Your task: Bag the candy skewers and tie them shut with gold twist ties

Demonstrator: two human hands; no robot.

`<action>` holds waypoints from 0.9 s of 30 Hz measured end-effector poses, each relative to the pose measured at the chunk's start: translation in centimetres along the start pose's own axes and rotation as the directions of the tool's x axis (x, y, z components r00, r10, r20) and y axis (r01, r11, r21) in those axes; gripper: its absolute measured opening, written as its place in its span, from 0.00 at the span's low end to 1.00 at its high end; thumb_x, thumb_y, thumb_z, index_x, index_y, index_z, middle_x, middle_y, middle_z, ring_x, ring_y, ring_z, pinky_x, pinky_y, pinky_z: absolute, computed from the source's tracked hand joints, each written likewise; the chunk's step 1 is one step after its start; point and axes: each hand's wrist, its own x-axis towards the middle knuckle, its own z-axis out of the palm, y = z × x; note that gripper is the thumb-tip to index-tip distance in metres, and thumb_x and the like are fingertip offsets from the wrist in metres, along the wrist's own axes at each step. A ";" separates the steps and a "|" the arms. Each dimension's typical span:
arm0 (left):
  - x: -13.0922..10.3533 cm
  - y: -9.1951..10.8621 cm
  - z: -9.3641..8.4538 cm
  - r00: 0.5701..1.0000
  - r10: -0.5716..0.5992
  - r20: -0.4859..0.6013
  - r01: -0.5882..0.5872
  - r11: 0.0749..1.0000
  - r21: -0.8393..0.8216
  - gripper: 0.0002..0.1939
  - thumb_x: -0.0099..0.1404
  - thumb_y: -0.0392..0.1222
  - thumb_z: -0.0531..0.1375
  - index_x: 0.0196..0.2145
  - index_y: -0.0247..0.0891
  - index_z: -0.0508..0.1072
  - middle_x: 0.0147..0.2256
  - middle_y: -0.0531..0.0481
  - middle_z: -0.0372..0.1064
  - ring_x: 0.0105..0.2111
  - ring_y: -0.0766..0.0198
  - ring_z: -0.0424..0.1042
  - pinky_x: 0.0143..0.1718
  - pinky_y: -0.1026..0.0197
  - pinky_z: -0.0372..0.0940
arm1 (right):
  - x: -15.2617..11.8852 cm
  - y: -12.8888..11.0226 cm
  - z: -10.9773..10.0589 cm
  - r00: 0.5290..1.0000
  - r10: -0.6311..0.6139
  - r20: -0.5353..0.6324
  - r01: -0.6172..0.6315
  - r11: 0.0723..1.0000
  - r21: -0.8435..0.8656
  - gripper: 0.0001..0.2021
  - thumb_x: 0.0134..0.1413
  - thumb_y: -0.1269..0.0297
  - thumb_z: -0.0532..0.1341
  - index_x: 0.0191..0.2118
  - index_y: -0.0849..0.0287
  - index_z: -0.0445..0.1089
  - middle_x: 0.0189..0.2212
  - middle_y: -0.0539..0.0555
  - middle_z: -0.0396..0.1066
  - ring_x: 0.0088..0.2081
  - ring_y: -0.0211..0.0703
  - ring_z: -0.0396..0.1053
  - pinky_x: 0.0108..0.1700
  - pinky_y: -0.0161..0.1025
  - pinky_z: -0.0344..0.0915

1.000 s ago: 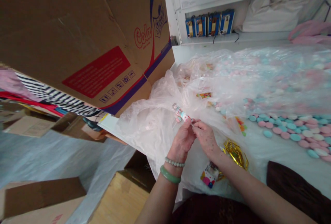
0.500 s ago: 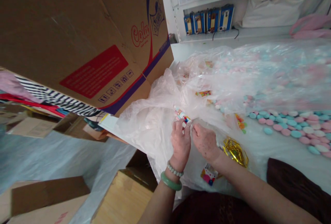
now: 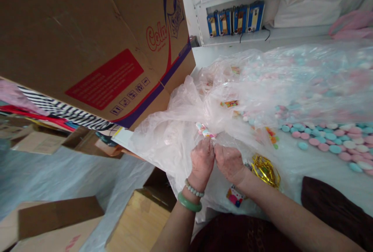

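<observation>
A small clear candy bag (image 3: 204, 129) with pink, white and pale blue pieces inside sticks out beyond my fingertips. My left hand (image 3: 201, 159) is closed on its near end, wearing a beaded bracelet and a green bangle. Pressed up beside it, my right hand (image 3: 229, 162) is also closed at the gathered end; the fingertips of both hands are mostly hidden. Gold metallic ties (image 3: 265, 170) lie right of my right wrist. Below that wrist is a colourful printed packet (image 3: 235, 196), partly covered by the forearm.
Crumpled clear plastic sheeting (image 3: 171, 135) spreads under and ahead of my hands. Pink, blue and white round candies (image 3: 329, 141) cover the right side. A big cardboard carton (image 3: 116, 50) stands at the left. Dark brown cloth (image 3: 329, 201) lies front right; shelves (image 3: 291, 34) stand behind.
My hands have drawn close together, and the left fingers have curled in at the bag's near end. The bag's printed red and blue part is now out of sight.
</observation>
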 end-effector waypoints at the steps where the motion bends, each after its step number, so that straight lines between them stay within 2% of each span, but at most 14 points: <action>1: 0.0 -0.1 0.0 1.000 -0.011 0.008 0.012 0.999 -0.031 0.08 0.57 0.32 0.63 0.23 0.40 0.70 0.23 0.51 0.57 0.26 0.62 0.57 0.33 0.64 0.51 | 0.0 0.0 0.1 1.000 -0.003 0.019 0.003 1.000 -0.003 0.10 0.60 0.77 0.48 0.33 0.59 0.63 0.23 0.55 0.70 0.25 0.45 0.69 0.29 0.41 0.55; 5: 0.0 -0.1 -0.1 0.998 -0.035 0.060 0.041 0.993 -0.109 0.07 0.56 0.33 0.64 0.23 0.40 0.71 0.22 0.52 0.57 0.25 0.61 0.56 0.32 0.65 0.49 | -0.2 0.0 0.3 0.996 -0.021 0.083 0.024 0.999 -0.031 0.09 0.60 0.77 0.49 0.36 0.61 0.63 0.25 0.57 0.71 0.26 0.45 0.69 0.28 0.41 0.56; 10: 0.3 -0.1 -0.2 0.995 -0.087 0.058 0.089 0.996 -0.032 0.09 0.57 0.33 0.64 0.22 0.39 0.70 0.21 0.53 0.54 0.24 0.63 0.53 0.31 0.64 0.48 | -0.4 -0.1 0.6 0.992 -0.053 0.117 0.059 0.997 -0.051 0.09 0.60 0.78 0.48 0.36 0.61 0.63 0.25 0.58 0.71 0.26 0.46 0.70 0.28 0.41 0.57; 13: 0.4 -0.4 -0.2 0.991 -0.123 0.053 0.126 0.991 -0.041 0.11 0.57 0.33 0.64 0.20 0.39 0.69 0.20 0.53 0.54 0.24 0.63 0.53 0.31 0.64 0.48 | -0.4 -0.1 0.6 0.987 -0.062 0.150 0.068 0.997 -0.035 0.10 0.61 0.77 0.48 0.37 0.61 0.63 0.26 0.58 0.72 0.27 0.46 0.71 0.28 0.41 0.57; 17: 0.3 -1.0 -0.2 0.987 -0.150 0.055 0.152 0.988 -0.025 0.13 0.57 0.33 0.63 0.18 0.39 0.66 0.19 0.53 0.52 0.24 0.62 0.55 0.31 0.63 0.48 | -0.5 0.0 0.7 0.982 -0.039 0.186 0.038 0.999 0.010 0.11 0.62 0.77 0.47 0.37 0.61 0.65 0.26 0.58 0.73 0.27 0.45 0.71 0.29 0.39 0.57; 20: 0.3 -1.4 -0.2 0.991 -0.122 0.055 0.122 0.993 0.011 0.12 0.57 0.32 0.62 0.19 0.40 0.66 0.19 0.53 0.53 0.24 0.61 0.57 0.32 0.63 0.50 | -0.3 0.0 0.8 0.975 0.066 0.210 -0.085 0.993 0.080 0.10 0.61 0.75 0.50 0.36 0.61 0.67 0.26 0.58 0.74 0.27 0.43 0.71 0.28 0.37 0.55; 23: 0.3 -1.6 -0.3 0.998 -0.052 0.048 0.043 0.985 0.166 0.10 0.57 0.32 0.61 0.21 0.40 0.66 0.20 0.53 0.53 0.25 0.60 0.61 0.34 0.62 0.53 | 0.2 0.4 1.0 0.928 0.265 0.260 -0.314 0.935 0.167 0.10 0.60 0.69 0.52 0.35 0.60 0.71 0.25 0.56 0.74 0.26 0.42 0.70 0.28 0.36 0.53; 25: 0.2 -1.7 -0.3 0.998 0.016 0.058 -0.034 0.947 0.320 0.08 0.58 0.33 0.60 0.24 0.41 0.67 0.20 0.52 0.55 0.26 0.59 0.63 0.34 0.62 0.55 | 0.6 0.8 1.3 0.880 0.366 0.302 -0.451 0.844 0.291 0.10 0.57 0.68 0.54 0.33 0.58 0.73 0.25 0.54 0.74 0.27 0.41 0.69 0.29 0.35 0.53; 27: 0.2 -1.9 -0.2 0.994 0.087 0.067 -0.108 0.895 0.433 0.05 0.59 0.35 0.59 0.26 0.41 0.67 0.22 0.51 0.57 0.26 0.58 0.64 0.34 0.61 0.55 | 1.0 1.2 1.6 0.839 0.412 0.355 -0.540 0.708 0.455 0.09 0.53 0.68 0.55 0.29 0.58 0.73 0.25 0.52 0.73 0.28 0.40 0.67 0.30 0.34 0.53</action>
